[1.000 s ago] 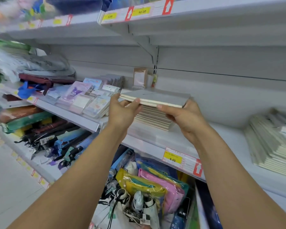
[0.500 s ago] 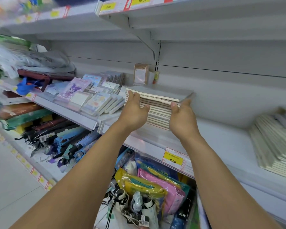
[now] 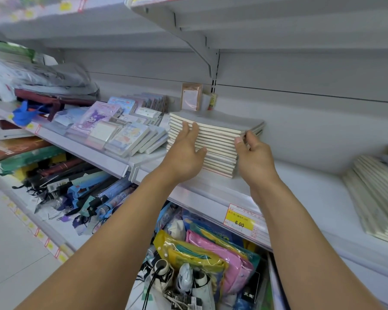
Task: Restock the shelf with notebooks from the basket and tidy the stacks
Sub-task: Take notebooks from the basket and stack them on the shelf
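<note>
Two hands: left hand (image 3: 184, 153) lay flat-fingered against the notebook stack (image 3: 213, 142); right hand (image 3: 253, 153) pinched its right corner.
Surroundings: sticker packs (image 3: 119, 130) beside; second stack (image 3: 374, 195) well apart.
Stack: on white shelf (image 3: 300, 186), long axis left-right.

hands: left (image 3: 185, 153) flat on notebook stack (image 3: 213, 139) front | right (image 3: 253, 155) at its right corner | shelf (image 3: 300, 193)
</note>
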A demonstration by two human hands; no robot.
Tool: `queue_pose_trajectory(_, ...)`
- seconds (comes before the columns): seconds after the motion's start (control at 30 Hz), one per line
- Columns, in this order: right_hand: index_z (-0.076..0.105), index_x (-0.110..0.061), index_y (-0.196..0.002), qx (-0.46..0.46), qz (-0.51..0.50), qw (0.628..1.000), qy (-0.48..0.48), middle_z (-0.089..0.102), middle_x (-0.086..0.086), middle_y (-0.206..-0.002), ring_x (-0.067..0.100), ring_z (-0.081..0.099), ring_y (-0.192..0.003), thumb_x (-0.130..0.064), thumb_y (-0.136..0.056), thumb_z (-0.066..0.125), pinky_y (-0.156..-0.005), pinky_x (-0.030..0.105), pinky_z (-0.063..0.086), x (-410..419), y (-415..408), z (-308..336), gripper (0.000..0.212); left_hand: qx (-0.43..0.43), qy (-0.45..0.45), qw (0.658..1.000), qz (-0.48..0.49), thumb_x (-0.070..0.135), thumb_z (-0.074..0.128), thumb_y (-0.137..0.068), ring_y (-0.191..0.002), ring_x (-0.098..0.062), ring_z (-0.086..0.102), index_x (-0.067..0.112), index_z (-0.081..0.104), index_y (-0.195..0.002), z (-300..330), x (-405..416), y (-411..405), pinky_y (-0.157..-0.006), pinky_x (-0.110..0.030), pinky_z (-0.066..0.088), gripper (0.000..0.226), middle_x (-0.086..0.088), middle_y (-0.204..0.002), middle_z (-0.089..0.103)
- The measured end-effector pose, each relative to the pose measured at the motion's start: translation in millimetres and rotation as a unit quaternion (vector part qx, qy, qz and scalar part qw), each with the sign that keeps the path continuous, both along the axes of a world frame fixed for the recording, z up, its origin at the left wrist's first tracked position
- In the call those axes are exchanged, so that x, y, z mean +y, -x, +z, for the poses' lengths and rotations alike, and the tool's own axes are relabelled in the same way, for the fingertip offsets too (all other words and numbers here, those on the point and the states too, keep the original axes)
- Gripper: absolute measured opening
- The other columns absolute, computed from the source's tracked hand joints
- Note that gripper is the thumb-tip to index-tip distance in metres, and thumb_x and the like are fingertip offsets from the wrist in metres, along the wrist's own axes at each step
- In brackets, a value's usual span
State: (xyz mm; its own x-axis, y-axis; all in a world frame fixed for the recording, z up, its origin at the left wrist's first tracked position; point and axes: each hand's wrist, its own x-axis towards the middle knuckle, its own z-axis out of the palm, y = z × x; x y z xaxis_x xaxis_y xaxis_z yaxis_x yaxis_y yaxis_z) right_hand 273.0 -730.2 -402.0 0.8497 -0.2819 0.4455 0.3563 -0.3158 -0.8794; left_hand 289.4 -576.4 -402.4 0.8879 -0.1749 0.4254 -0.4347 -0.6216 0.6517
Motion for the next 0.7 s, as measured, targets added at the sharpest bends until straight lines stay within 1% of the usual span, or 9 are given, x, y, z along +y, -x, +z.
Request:
queue_pose_trajectory(0.1, 0.045, -0.021, -0.144, 0.022, 0.021, 0.999, 0.026, 0.055, -0.004, -0.141, 0.018, 0.052, -0.13, -0.056, -0.088, 0.046, -0.112, 0.043, 0.041, -1, -9, -6, 0.066, -0.011, -0.013, 1.0, 0.001, 0.022, 0.048, -0.101, -0.151, -0.018, -0.001, 0.021, 0.005, -0.156, -6, -1, -4, -0.121, -0.03, 0.01, 0.069, -0.002, -0.163, -0.012)
queue_pose_trajectory(0.23, 0.042, -0.018, -0.146, 0.041, 0.051, 0.998, 0.003, 0.056, -0.002, -0.14, 0.019, 0.053, -0.127, -0.043, -0.099, 0.047, -0.113, 0.04, 0.039, -2, -4, -3, 0.053, -0.013, -0.036, 0.999, -0.007, 0.023, 0.048, -0.101, -0.151, -0.018, 0.0, 0.025, 0.011, -0.156, -6, 7, -7, -0.121, -0.032, 0.01, 0.066, 0.001, -0.163, -0.006)
queue_pose_trajectory(0.33, 0.048, -0.009, -0.141, -0.046, -0.098, 0.988, 0.106, 0.054, 0.008, -0.139, 0.024, 0.052, -0.125, -0.029, -0.101, 0.051, -0.107, 0.029, 0.035, 7, 18, 5, 0.045, -0.05, 0.003, 0.999, -0.01, 0.02, 0.052, -0.099, -0.148, -0.018, 0.016, 0.02, 0.035, -0.15, -9, 12, 8, -0.117, -0.024, 0.012, 0.053, -0.002, -0.16, 0.022)
queue_pose_trajectory(0.37, 0.054, -0.008, -0.134, -0.115, -0.142, 0.972, 0.148, 0.057, 0.01, -0.133, 0.024, 0.055, -0.12, -0.025, -0.099, 0.053, -0.102, 0.028, 0.036, 15, 32, 10, 0.039, -0.09, 0.004, 0.996, 0.004, 0.018, 0.055, -0.097, -0.143, -0.019, 0.029, 0.016, 0.046, -0.143, -11, 16, 18, -0.111, -0.018, 0.017, 0.047, -0.005, -0.153, 0.038)
queue_pose_trajectory(0.43, 0.067, -0.009, -0.104, -0.242, -0.148, 0.944, 0.167, 0.067, 0.005, -0.099, 0.02, 0.061, -0.09, -0.021, -0.095, 0.054, -0.083, 0.032, 0.046, 29, 60, 16, 0.02, -0.174, -0.018, 0.984, 0.044, 0.017, 0.06, -0.092, -0.117, -0.02, 0.056, 0.012, 0.063, -0.122, -18, 33, 43, -0.096, -0.016, 0.034, 0.03, -0.005, -0.122, 0.063)
queue_pose_trajectory(0.5, 0.063, -0.008, -0.078, -0.276, -0.085, 0.948, 0.135, 0.06, 0.0, -0.068, 0.015, 0.054, -0.064, -0.02, -0.094, 0.054, -0.062, 0.033, 0.043, 41, 88, 4, 0.022, -0.185, -0.029, 0.98, 0.075, 0.018, 0.059, -0.089, -0.08, -0.014, 0.061, 0.014, 0.067, -0.102, -27, 54, 72, -0.075, -0.024, 0.046, 0.016, 0.006, -0.084, 0.066)
queue_pose_trajectory(0.57, 0.057, -0.005, -0.066, -0.241, 0.003, 0.963, 0.119, 0.053, 0.004, -0.058, 0.019, 0.049, -0.057, -0.022, -0.094, 0.054, -0.056, 0.034, 0.039, 61, 117, -31, 0.033, -0.148, -0.028, 0.981, 0.124, 0.019, 0.057, -0.089, -0.059, -0.009, 0.055, 0.015, 0.064, -0.09, -52, 82, 105, -0.06, -0.027, 0.045, 0.009, 0.011, -0.063, 0.058)
queue_pose_trajectory(0.63, 0.051, -0.005, -0.06, -0.147, 0.07, 0.971, 0.174, 0.049, 0.006, -0.053, 0.022, 0.048, -0.054, -0.026, -0.095, 0.054, -0.056, 0.038, 0.04, 81, 142, -93, 0.04, -0.101, -0.053, 0.979, 0.166, 0.023, 0.058, -0.089, -0.054, -0.013, 0.055, 0.017, 0.063, -0.084, -92, 106, 145, -0.056, -0.03, 0.044, 0.01, 0.008, -0.056, 0.057)
queue_pose_trajectory(0.7, 0.049, -0.005, -0.057, -0.011, 0.193, 0.944, 0.268, 0.047, 0.009, -0.052, 0.018, 0.043, -0.051, -0.024, -0.093, 0.059, -0.055, 0.04, 0.041, 92, 173, -166, 0.042, -0.001, -0.101, 0.977, 0.187, 0.029, 0.06, -0.09, -0.057, -0.019, 0.059, 0.02, 0.063, -0.081, -142, 129, 193, -0.056, -0.031, 0.045, 0.013, 0.005, -0.055, 0.059)
